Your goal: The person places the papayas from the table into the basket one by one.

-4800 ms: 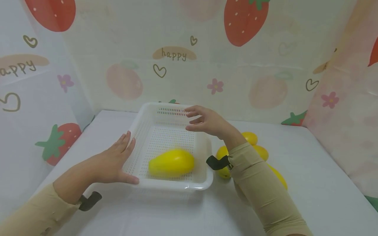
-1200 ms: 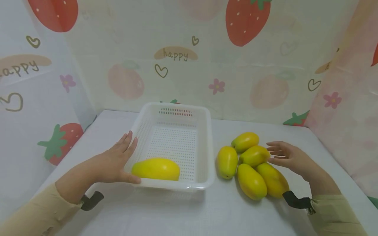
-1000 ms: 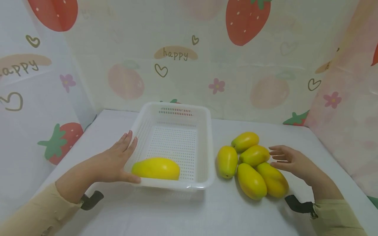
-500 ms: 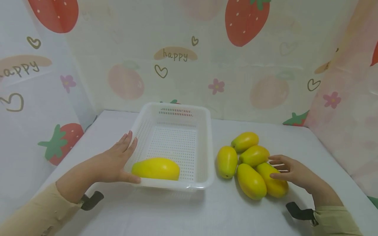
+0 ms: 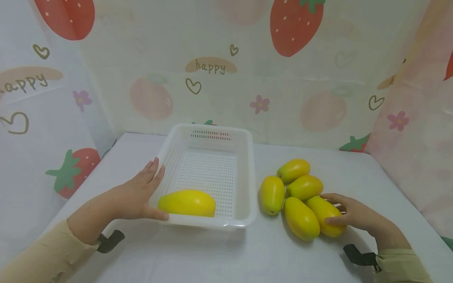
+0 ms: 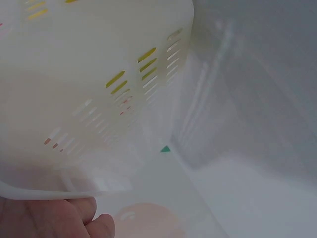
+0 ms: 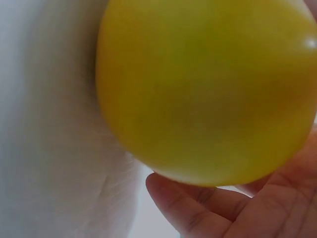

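A white plastic basket [image 5: 226,223] stands on the table, with one yellow mango [image 5: 187,202] lying along its near wall. My left hand [image 5: 136,196] rests against the basket's near left corner, fingers straight along the side and thumb on the front rim. In the left wrist view, its fingertips [image 6: 99,225] show beside the rim. To the right of the basket, my right hand [image 5: 357,212] grips the rightmost mango [image 5: 323,214] of a group, thumb on the near side and fingers on the far side. That mango [image 7: 208,94] fills much of the right wrist view.
Several other yellow-green mangoes lie close together right of the basket: the near one [image 5: 301,219], the left one [image 5: 272,195], the middle one [image 5: 305,187] and the back one [image 5: 293,170]. A printed strawberry cloth [image 5: 219,102] hangs behind and at both sides.
Earlier a mango went into the basket and settled at its front left. My right hand has since moved right, then down and inward onto the rightmost mango. The left hand has stayed put.
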Tool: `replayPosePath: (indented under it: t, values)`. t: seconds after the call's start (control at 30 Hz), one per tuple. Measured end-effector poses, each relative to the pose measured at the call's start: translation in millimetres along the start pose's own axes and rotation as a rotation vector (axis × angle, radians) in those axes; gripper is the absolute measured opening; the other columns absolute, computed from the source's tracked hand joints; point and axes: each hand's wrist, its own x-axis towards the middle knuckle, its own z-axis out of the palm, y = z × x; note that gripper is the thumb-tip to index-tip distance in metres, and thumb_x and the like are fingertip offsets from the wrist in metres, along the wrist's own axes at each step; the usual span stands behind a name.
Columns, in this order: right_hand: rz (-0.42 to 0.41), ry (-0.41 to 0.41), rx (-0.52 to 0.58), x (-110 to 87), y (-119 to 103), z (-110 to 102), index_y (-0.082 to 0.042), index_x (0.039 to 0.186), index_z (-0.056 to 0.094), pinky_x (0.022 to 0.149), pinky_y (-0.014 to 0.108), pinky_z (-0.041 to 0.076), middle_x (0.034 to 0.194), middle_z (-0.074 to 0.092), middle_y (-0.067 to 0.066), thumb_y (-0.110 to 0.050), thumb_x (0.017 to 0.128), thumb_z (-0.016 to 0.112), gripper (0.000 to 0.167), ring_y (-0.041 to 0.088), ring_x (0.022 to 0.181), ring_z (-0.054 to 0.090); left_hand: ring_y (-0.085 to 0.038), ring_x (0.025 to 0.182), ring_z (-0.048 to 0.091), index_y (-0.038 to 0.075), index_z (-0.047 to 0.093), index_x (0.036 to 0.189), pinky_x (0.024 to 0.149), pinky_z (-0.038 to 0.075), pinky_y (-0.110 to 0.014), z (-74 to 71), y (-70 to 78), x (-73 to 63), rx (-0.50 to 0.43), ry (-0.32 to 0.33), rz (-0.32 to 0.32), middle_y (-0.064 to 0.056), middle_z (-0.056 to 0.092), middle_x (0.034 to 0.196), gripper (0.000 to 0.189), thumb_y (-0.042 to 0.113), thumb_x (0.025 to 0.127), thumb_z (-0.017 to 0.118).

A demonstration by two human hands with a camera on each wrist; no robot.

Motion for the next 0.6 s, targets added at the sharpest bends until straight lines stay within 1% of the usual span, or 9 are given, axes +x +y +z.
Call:
replayPosePath:
  t: [0.1,0.23,0.5,0.6]
  values:
    - [-0.005,-0.003,-0.018,-0.4,1.5,-1.1,-0.012,0.136,0.041,0.08,0.059,0.042,0.13,0.046,0.02,-0.039,0.078,0.068,0.069,0.039,0.107,0.049,-0.037,0.138,-0.005,0.0,0.004,0.145,0.105,0.017,-0.056,-0.2,0.4,-0.1,-0.004,-0.004,-0.006,-0.02,-0.011,0.151,0.13,0.085,0.058,0.048]
    - [-0.042,-0.001,-0.034,-3.3,3.4,-4.2,-0.012,0.135,0.042,0.081,0.059,0.042,0.129,0.048,0.021,-0.036,0.079,0.068,0.066,0.038,0.106,0.051,-0.037,0.138,-0.005,0.0,0.003,0.146,0.105,0.018,-0.056,0.0,0.5,-0.1,-0.007,-0.005,-0.009,-0.019,-0.011,0.151,0.13,0.085,0.058,0.048]
    - [-0.112,-0.003,0.008,-7.1,8.2,-7.8,-0.009,0.135,0.041,0.079,0.054,0.043,0.129,0.046,0.022,-0.026,0.08,0.068,0.063,0.031,0.101,0.05,-0.037,0.138,-0.005,0.001,0.003,0.146,0.104,0.02,-0.058,0.8,0.3,-0.4,-0.011,-0.005,-0.02,-0.019,-0.011,0.151,0.13,0.085,0.057,0.049]
    - [-0.114,0.005,0.013,-7.9,9.3,-7.8,-0.008,0.135,0.041,0.081,0.055,0.042,0.129,0.046,0.023,-0.025,0.08,0.068,0.064,0.033,0.104,0.049,-0.037,0.138,-0.004,0.001,0.004,0.146,0.104,0.02,-0.057,1.0,0.6,-0.3,-0.011,-0.005,-0.018,-0.019,-0.011,0.151,0.13,0.085,0.057,0.049]
